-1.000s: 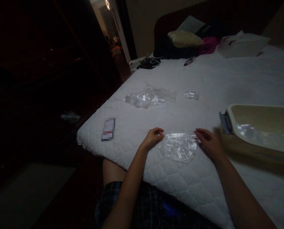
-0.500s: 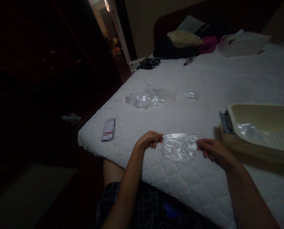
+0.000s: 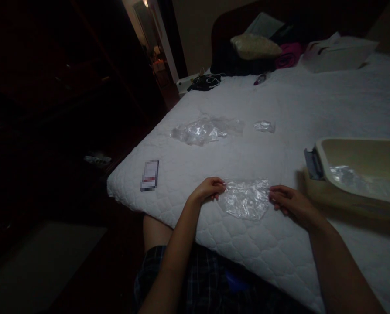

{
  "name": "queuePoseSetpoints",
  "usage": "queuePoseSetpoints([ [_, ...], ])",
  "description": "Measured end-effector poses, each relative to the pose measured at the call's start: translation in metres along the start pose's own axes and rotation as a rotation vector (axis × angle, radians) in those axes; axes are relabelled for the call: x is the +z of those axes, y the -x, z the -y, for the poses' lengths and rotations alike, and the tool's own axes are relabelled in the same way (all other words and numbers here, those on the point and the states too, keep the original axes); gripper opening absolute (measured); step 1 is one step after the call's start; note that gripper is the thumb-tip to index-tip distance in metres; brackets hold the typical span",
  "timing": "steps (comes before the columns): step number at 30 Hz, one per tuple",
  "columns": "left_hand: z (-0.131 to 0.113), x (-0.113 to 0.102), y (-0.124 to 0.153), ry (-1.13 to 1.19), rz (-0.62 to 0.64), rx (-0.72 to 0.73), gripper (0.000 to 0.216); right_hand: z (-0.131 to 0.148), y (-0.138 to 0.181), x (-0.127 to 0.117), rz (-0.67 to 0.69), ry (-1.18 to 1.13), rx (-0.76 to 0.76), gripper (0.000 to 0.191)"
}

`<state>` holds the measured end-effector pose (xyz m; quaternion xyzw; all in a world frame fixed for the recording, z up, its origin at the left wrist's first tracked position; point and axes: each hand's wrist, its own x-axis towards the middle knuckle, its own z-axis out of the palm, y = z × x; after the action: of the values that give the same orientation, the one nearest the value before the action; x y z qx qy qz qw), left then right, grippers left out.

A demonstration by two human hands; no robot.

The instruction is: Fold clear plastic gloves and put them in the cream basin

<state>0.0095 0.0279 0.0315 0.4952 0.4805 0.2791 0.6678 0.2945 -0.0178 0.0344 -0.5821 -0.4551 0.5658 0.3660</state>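
A clear plastic bag (image 3: 245, 200) is spread out between my two hands, just above or on the white quilted mattress (image 3: 247, 244). My left hand (image 3: 210, 188) pinches its upper left edge between thumb and fingers. At the opposite side, my right hand (image 3: 288, 200) has its fingertips closed on the right edge. The bag looks crinkled and flat, with nothing visible inside. Whether its underside touches the bed I cannot tell.
To the right stands a cream plastic bin (image 3: 355, 196) with clear plastic inside. Farther back lie a larger crumpled plastic sheet (image 3: 204, 131) and a small folded one (image 3: 265, 126). A phone-like object (image 3: 149, 175), blurred out, rests near the left edge. Pillow (image 3: 255, 46) and white box (image 3: 340, 54) are at the headboard.
The bag's top edge, taut before, now looks slacker and more wrinkled. Both hands stay at its sides. The whole view has shifted slightly.
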Motion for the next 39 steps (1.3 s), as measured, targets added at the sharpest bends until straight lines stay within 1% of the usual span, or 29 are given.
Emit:
queuePoseSetpoints([
  [3, -0.001, -0.001, 0.003, 0.007, 0.007, 0.013, 0.036, 0.000, 0.002, 0.003, -0.030, 0.013, -0.004, 0.044],
  [6, -0.001, -0.001, 0.007, 0.019, 0.039, 0.045, 0.043, 0.003, 0.005, 0.006, -0.063, 0.047, -0.036, 0.042],
  [8, 0.000, 0.000, 0.008, 0.028, 0.033, 0.077, 0.045, 0.004, 0.007, 0.008, -0.087, 0.081, -0.063, 0.041],
  [14, 0.011, 0.005, 0.007, 0.043, -0.074, 0.150, 0.038, 0.006, 0.009, 0.012, -0.138, 0.119, -0.110, 0.036],
  [17, 0.016, 0.007, 0.007, 0.042, -0.131, 0.203, 0.038, 0.003, 0.007, 0.012, -0.157, 0.132, -0.139, 0.034],
  [19, 0.018, 0.008, 0.008, 0.034, -0.156, 0.234, 0.039, 0.000, 0.006, 0.013, -0.189, 0.145, -0.167, 0.032],
  [21, 0.020, 0.009, 0.007, 0.017, -0.182, 0.266, 0.033, -0.003, 0.005, 0.013, -0.232, 0.179, -0.218, 0.028],
  [23, 0.022, 0.011, 0.007, 0.006, -0.225, 0.339, 0.022, -0.006, 0.004, 0.014, -0.264, 0.236, -0.295, 0.024],
  [25, 0.025, 0.013, 0.006, -0.027, -0.282, 0.462, 0.016, -0.008, 0.004, 0.014, -0.280, 0.318, -0.395, 0.019],
  [27, 0.026, 0.013, 0.006, -0.109, -0.337, 0.585, 0.020, -0.009, 0.006, 0.016, -0.310, 0.434, -0.512, 0.019],
  [29, 0.027, 0.014, 0.006, -0.211, -0.377, 0.651, 0.027, -0.009, 0.008, 0.018, -0.360, 0.586, -0.655, 0.028],
  [32, 0.028, 0.014, 0.009, -0.317, -0.407, 0.647, 0.033, -0.005, 0.016, 0.024, -0.438, 0.810, -0.873, 0.044],
  [34, 0.029, 0.014, 0.012, -0.361, -0.414, 0.642, 0.034, 0.000, 0.022, 0.031, -0.455, 0.949, -0.976, 0.048],
  [36, 0.030, 0.015, 0.013, -0.390, -0.417, 0.652, 0.034, 0.006, 0.029, 0.040, -0.420, 1.076, -1.048, 0.045],
  [39, 0.031, 0.016, 0.015, -0.409, -0.417, 0.679, 0.031, 0.015, 0.035, 0.057, -0.321, 1.216, -1.129, 0.040],
])
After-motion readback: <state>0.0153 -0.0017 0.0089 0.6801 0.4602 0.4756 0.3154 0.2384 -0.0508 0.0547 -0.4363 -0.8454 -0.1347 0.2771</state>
